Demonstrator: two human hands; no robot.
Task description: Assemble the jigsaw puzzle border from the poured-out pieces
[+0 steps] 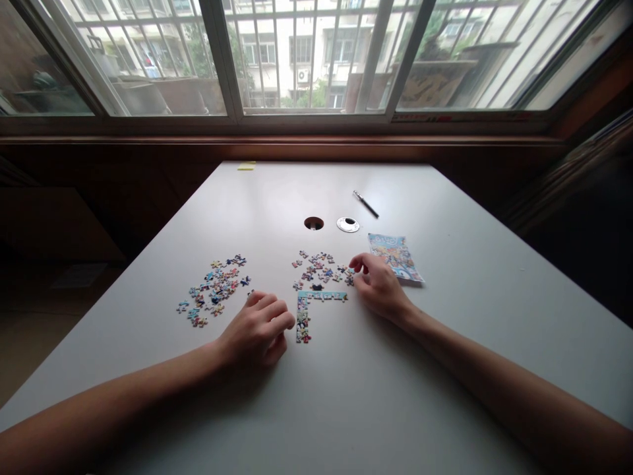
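Note:
My left hand (262,328) rests on the table with its fingers curled in; whatever they may hold is hidden. Just right of it lies an L-shaped strip of joined jigsaw pieces (302,322), its top arm light blue. My right hand (376,284) has its thumb and bent index finger closed around a puzzle piece (351,271) at the right end of a loose group of pieces (319,267). Beyond my left hand spreads a larger pile of loose puzzle pieces (217,289). A colourful picture sheet (395,254) lies partly behind my right hand.
The white table (445,369) has a round cable hole (314,223), with its metal cover (347,225) lying beside it. Farther back are a dark pen (366,204) and a yellow sticky note (246,166). A barred window (306,66) stands behind the table.

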